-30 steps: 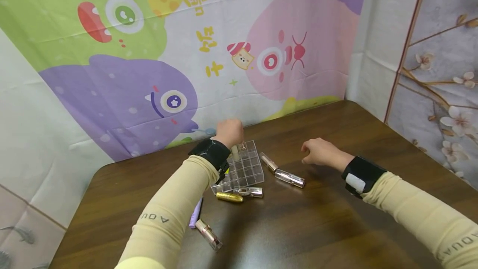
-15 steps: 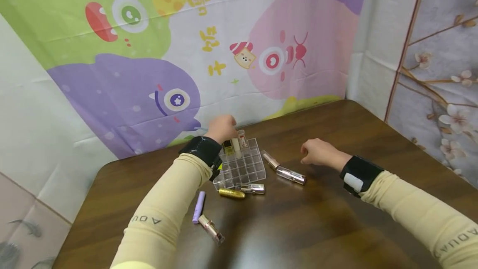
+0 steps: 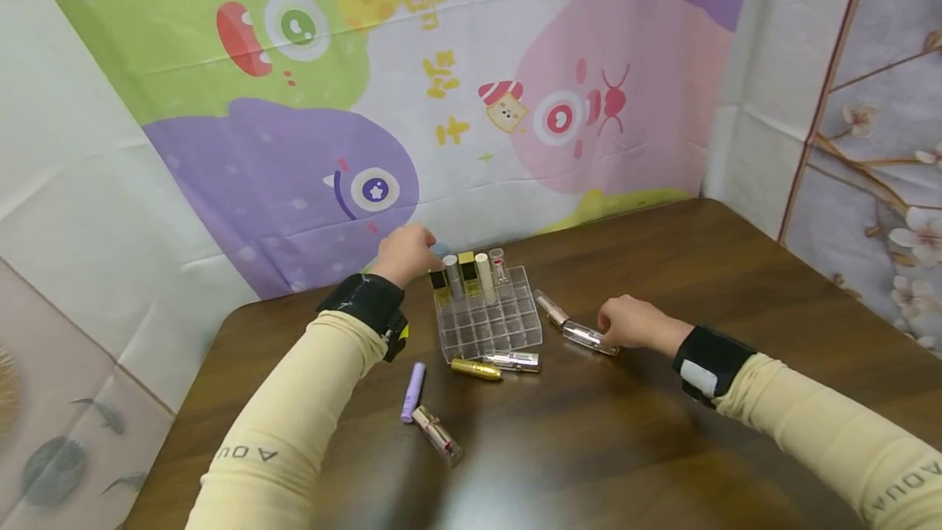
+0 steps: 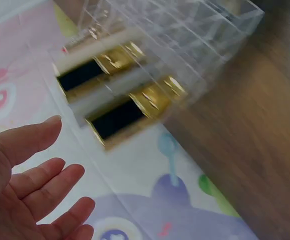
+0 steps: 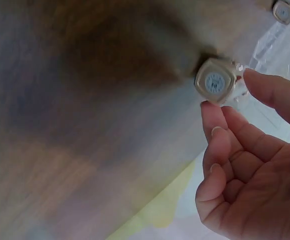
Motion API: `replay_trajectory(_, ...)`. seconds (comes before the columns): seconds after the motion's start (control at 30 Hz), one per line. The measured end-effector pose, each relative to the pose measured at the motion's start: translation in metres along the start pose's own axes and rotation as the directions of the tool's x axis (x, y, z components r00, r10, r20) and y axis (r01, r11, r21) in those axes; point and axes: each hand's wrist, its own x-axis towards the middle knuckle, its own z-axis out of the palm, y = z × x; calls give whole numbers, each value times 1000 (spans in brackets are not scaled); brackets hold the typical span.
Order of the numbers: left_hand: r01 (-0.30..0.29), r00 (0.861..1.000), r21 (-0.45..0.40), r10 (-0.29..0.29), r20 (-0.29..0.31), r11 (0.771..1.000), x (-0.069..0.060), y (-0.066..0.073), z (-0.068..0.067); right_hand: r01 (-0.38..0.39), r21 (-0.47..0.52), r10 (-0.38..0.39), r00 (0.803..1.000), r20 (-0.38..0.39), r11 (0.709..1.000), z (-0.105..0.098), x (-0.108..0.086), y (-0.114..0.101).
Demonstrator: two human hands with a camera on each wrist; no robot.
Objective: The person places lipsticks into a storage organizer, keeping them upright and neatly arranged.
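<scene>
Head: lipsticks (image 3: 483,275) are standing in a rack (image 3: 489,330) near the back edge of the worktop (image 3: 662,244). Left wrist: the left hand (image 4: 37,187) is hovering empty, loosely spread. Right wrist: the right hand (image 5: 252,160) is bracketing a tube (image 5: 215,82) (pinching it? I cannot tell).

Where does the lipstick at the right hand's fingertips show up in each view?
Head: lipstick right of centre, its right end at the right hand.
Left wrist: not in it.
Right wrist: lipstick right of centre, above the middle, seen end-on.
Shared landmark: the clear organizer, near mid-picture in the head view, along the top in left wrist, partly visible upper right in right wrist.
</scene>
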Motion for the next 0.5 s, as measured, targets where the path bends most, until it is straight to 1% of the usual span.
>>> replay_trajectory(0.13, 20, 1000, -20, -21, -16, 1000, -10, -20, 1, 5, -26, -5, 1000, 0, 1000, 5, -1, -4)
replay_trajectory(0.2, 28, 1000, -30, -29, -8, 999, -13, -29, 3, 4, -36, -4, 1000, 0, 999, 8, -1, -6)
replay_trajectory(0.23, 41, 999, -36, -40, 6, 999, -15, -33, 4, 2, -42, -2, 1000, -1, 999, 9, -1, -6)
replay_trajectory(0.27, 47, 999, -39, -47, 4, 998, -17, -37, 5, -2, -47, 2, 1000, -4, 999, 11, -1, -7)
replay_trajectory(0.4, 80, 997, -39, -80, 14, 996, -24, -50, 8, -23, -72, 21, 999, -28, 997, 15, -2, -10)
replay_trajectory(0.5, 106, 994, -45, -105, 28, 993, -29, -57, 9, -36, -88, 33, 999, -39, 995, 16, -2, -12)
